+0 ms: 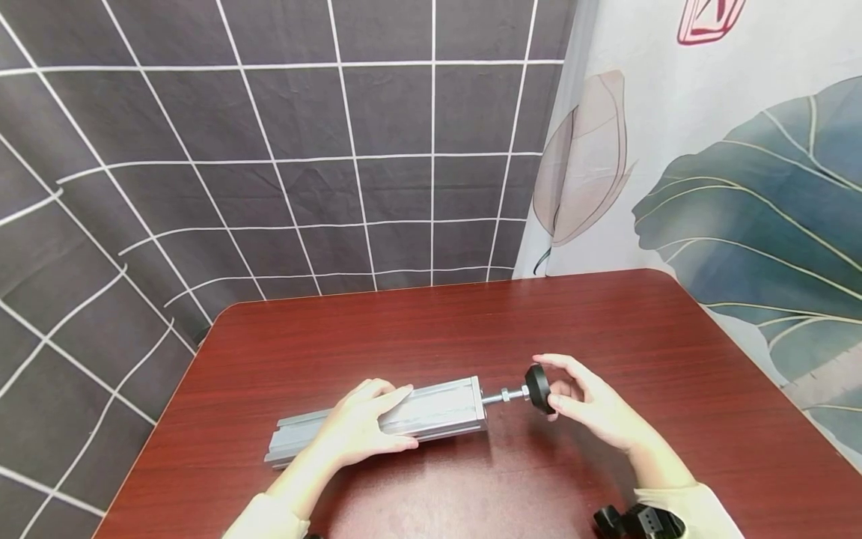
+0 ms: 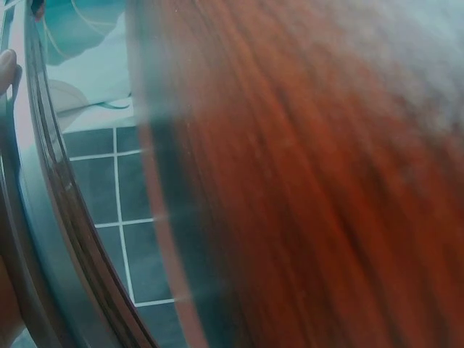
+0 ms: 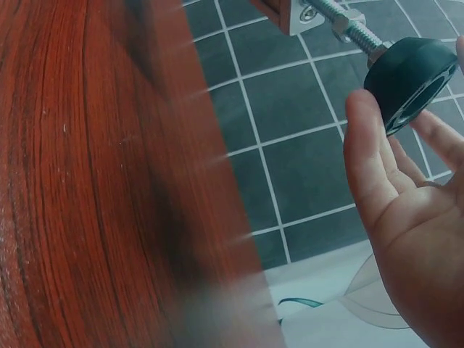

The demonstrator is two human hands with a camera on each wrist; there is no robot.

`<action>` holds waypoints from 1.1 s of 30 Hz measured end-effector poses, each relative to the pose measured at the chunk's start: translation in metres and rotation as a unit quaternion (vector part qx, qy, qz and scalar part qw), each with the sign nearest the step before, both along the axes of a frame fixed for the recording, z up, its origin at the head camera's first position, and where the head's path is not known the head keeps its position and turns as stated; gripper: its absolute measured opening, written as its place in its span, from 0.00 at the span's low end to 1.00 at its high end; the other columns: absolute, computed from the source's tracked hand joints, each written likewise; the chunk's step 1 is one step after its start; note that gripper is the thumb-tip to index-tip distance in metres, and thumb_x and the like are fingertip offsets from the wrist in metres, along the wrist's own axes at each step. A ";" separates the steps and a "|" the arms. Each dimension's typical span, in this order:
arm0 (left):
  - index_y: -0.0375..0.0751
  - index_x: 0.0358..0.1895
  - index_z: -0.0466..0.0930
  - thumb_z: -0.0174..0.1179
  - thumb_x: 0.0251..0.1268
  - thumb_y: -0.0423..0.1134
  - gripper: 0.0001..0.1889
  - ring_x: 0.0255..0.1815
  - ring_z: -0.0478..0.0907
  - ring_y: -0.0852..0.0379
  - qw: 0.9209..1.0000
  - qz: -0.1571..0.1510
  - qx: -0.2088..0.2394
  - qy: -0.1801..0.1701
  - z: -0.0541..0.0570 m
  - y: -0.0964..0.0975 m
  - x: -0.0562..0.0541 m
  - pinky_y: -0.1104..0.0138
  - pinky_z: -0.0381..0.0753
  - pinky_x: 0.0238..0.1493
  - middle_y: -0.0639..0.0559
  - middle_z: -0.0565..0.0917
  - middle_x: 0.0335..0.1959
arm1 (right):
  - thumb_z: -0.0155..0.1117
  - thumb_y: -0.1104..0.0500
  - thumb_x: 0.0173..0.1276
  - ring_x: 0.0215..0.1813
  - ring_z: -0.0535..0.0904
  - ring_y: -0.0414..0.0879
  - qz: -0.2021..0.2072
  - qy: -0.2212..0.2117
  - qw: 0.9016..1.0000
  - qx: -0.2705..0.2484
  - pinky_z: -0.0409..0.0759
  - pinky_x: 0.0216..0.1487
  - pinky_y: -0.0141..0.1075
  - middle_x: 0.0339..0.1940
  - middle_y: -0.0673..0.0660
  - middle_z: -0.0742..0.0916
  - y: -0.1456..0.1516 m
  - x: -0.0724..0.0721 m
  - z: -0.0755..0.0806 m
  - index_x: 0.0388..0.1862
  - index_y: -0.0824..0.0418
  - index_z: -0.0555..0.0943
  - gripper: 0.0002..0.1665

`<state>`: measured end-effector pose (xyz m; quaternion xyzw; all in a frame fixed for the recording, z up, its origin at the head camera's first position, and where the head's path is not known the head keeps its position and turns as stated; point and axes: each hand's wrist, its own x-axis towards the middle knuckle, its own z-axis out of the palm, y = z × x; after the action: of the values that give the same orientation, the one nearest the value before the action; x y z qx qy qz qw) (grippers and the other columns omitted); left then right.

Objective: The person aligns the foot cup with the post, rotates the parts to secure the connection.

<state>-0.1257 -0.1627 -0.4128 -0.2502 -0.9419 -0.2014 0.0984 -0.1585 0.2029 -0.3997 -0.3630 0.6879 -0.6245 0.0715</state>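
Note:
A silver aluminium profile [image 1: 441, 408] lies lengthwise over the table, tilted slightly up toward the right. Across its middle my left hand [image 1: 364, 423] grips it, thumb on the near side and fingers over the top. From the profile's right end cap sticks a threaded stud [image 1: 505, 397] with nuts on it. The stud carries a black round levelling foot [image 1: 537, 389]. My right hand [image 1: 592, 404] holds that foot by its rim between thumb and fingers, as the right wrist view also shows on the foot [image 3: 406, 76]. In the left wrist view, only the profile's side [image 2: 43, 203] and a fingertip show.
Under the work is a red-brown wooden table [image 1: 337, 329] with rounded far corners. A dark grid-patterned cloth [image 1: 384, 112] hangs behind it, and a white curtain [image 1: 653, 97] with leaf prints hangs at the right. A black wrist device [image 1: 643, 520] sits by the right sleeve.

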 end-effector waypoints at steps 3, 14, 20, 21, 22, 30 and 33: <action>0.50 0.58 0.78 0.68 0.41 0.63 0.37 0.45 0.72 0.60 1.000 -0.002 0.002 0.001 -0.001 0.000 -0.001 0.62 0.72 0.47 0.60 0.74 0.42 | 0.57 0.79 0.58 0.31 0.78 0.43 0.006 0.009 1.000 -0.001 0.78 0.30 0.34 0.52 0.50 0.76 0.000 0.000 0.000 0.70 0.65 0.59 0.40; 0.50 0.58 0.78 0.68 0.41 0.64 0.37 0.46 0.72 0.60 1.000 0.005 0.006 -0.014 0.001 -0.001 0.000 0.61 0.73 0.47 0.60 0.75 0.42 | 0.63 0.79 0.53 0.28 0.75 0.42 -0.030 0.016 0.999 0.033 0.75 0.24 0.34 0.43 0.52 0.76 0.002 0.001 -0.003 0.69 0.66 0.61 0.43; 0.51 0.58 0.78 0.68 0.41 0.63 0.37 0.46 0.71 0.61 1.000 0.002 0.002 -0.007 0.001 0.000 0.000 0.62 0.72 0.47 0.61 0.74 0.42 | 0.62 0.78 0.54 0.38 0.78 0.42 -0.036 0.010 0.999 0.025 0.78 0.37 0.31 0.46 0.51 0.78 0.001 0.000 -0.003 0.63 0.68 0.65 0.36; 0.52 0.58 0.78 0.69 0.41 0.63 0.37 0.46 0.71 0.61 1.000 0.001 0.002 -0.004 0.001 0.000 0.000 0.63 0.72 0.47 0.61 0.74 0.42 | 0.62 0.78 0.55 0.39 0.78 0.42 -0.034 0.006 0.999 0.021 0.78 0.39 0.31 0.46 0.52 0.78 0.001 0.000 -0.002 0.63 0.68 0.65 0.36; 0.52 0.58 0.78 0.69 0.41 0.63 0.37 0.45 0.71 0.61 1.000 0.000 0.003 0.000 0.001 0.000 0.000 0.63 0.72 0.47 0.61 0.74 0.42 | 0.61 0.78 0.55 0.39 0.78 0.42 -0.031 0.003 0.999 0.017 0.78 0.39 0.31 0.46 0.52 0.78 0.001 0.000 -0.002 0.62 0.69 0.65 0.35; 0.50 0.58 0.79 0.69 0.40 0.63 0.37 0.44 0.72 0.61 1.000 -0.006 0.004 0.012 0.001 0.000 -0.001 0.63 0.72 0.46 0.61 0.74 0.41 | 0.60 0.80 0.53 0.32 0.78 0.42 -0.012 0.001 1.000 0.004 0.76 0.29 0.32 0.39 0.55 0.80 0.001 -0.001 -0.002 0.67 0.66 0.61 0.41; 0.50 0.57 0.79 0.69 0.40 0.63 0.37 0.44 0.72 0.61 1.000 -0.005 0.005 0.012 0.001 -0.001 -0.002 0.63 0.73 0.46 0.60 0.74 0.41 | 0.60 0.82 0.52 0.30 0.78 0.44 0.004 0.012 1.000 0.001 0.77 0.29 0.32 0.39 0.60 0.79 0.001 -0.001 -0.003 0.70 0.67 0.57 0.46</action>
<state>-0.1276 -0.1638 -0.4122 -0.2569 -0.9383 -0.2035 0.1100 -0.1597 0.2040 -0.4029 -0.3728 0.6878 -0.6192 0.0664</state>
